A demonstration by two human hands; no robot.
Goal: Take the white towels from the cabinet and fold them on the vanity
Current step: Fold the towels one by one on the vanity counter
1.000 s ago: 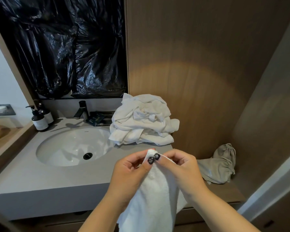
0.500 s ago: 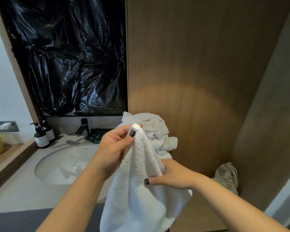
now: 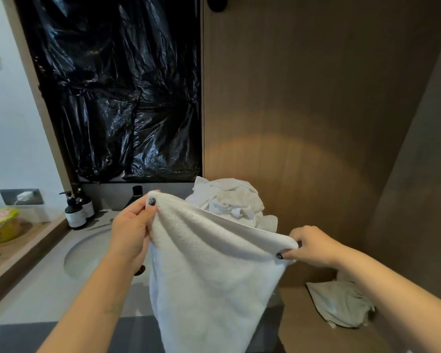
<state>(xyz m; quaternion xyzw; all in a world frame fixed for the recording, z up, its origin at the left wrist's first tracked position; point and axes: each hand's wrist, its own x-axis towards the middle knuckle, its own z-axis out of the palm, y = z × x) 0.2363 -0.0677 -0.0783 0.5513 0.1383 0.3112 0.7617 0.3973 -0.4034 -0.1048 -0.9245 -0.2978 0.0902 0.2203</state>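
A white towel [image 3: 209,271] hangs in front of me, stretched along its top edge between both hands. My left hand [image 3: 131,230] pinches its upper left corner, raised above the sink. My right hand [image 3: 313,247] pinches the other top corner, lower and to the right. The towel's lower part drops out of the frame. Behind it, a crumpled heap of white towels [image 3: 229,200] lies on the grey vanity [image 3: 36,291], against the wooden wall.
An oval sink [image 3: 87,253] is set in the vanity, with a black tap [image 3: 135,196] and two dark pump bottles [image 3: 77,212] behind it. Black plastic [image 3: 122,93] covers the mirror. A grey cloth bag [image 3: 339,304] lies on a lower wooden shelf at right.
My hands, together at one corner a second ago, have spread apart. The right hand slid along the towel's edge to the right, and the left hand rose, opening the towel out.
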